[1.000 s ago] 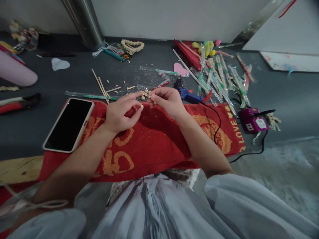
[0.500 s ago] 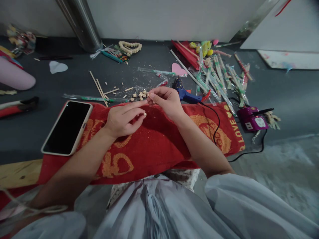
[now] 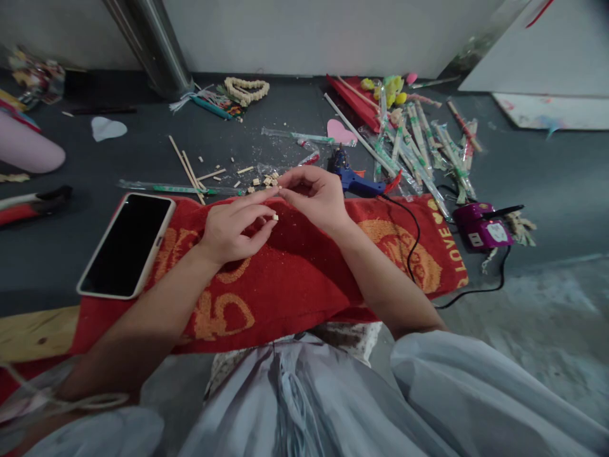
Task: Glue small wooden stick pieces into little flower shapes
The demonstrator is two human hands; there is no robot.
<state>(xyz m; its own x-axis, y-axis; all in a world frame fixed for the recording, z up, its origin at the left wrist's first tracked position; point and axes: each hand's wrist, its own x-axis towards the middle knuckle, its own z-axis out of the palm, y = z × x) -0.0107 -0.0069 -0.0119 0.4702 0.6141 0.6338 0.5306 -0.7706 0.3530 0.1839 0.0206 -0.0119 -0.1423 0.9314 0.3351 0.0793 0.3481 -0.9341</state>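
Observation:
Between the thumb and a finger of my left hand (image 3: 233, 228) is a small pale wooden piece (image 3: 275, 217). The index finger of that hand stretches forward to the fingertips of my right hand (image 3: 316, 197). My right thumb and fingers are pinched together there; what lies between them is too small to make out. Just beyond the fingertips is a little pile of cut wooden bits (image 3: 267, 180). Both hands are above a red towel (image 3: 295, 279) with orange patterns. A blue hot glue gun (image 3: 359, 182) lies beside my right hand.
A phone (image 3: 128, 244) lies on the towel's left end. Thin wooden sticks (image 3: 185, 165) and a heart-shaped wooden frame (image 3: 247, 91) are behind the hands. Wrapped chopsticks (image 3: 423, 139) are heaped at right, near a purple power block (image 3: 481, 226) with a cord. Pliers (image 3: 35, 204) lie far left.
My right fingertips have shifted slightly left and down against the left index finger. The left hand keeps its hold on the small wooden piece. The view has moved a little.

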